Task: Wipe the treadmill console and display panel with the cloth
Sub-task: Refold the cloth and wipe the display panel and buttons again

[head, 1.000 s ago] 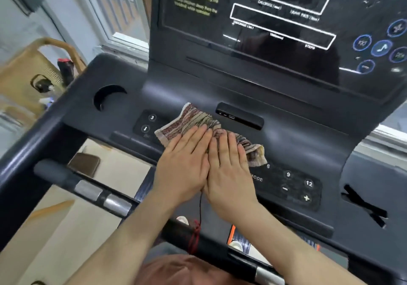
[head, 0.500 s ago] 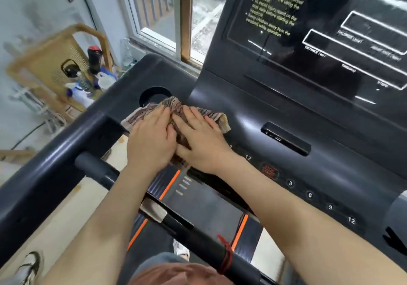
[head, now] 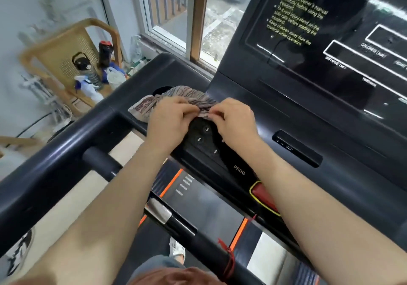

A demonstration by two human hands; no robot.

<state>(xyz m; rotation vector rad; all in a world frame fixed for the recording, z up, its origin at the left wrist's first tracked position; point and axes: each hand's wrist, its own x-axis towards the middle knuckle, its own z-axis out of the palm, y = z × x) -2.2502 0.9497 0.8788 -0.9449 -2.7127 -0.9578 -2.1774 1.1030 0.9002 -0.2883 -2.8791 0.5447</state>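
A brown striped cloth (head: 176,99) lies bunched on the left end of the black treadmill console (head: 330,174), partly over the round cup recess (head: 160,91). My left hand (head: 167,121) and my right hand (head: 235,119) both pinch the cloth's near edge with curled fingers, side by side. Just below my hands the button pad (head: 204,139) with a 3 and arrow keys shows. The glossy display panel (head: 330,31) with yellow caution text rises at the upper right, untouched.
A red safety key tab (head: 262,194) sits low on the console beside the PROG label. The front handlebar (head: 154,210) crosses under my forearms. A wicker chair (head: 66,60) with bottles and a spray bottle stands at the left, by the window (head: 193,16).
The cloth and both hands slid left from the console's middle to its left end over the cup recess. My fingers went from flat on the cloth to pinching its edge.
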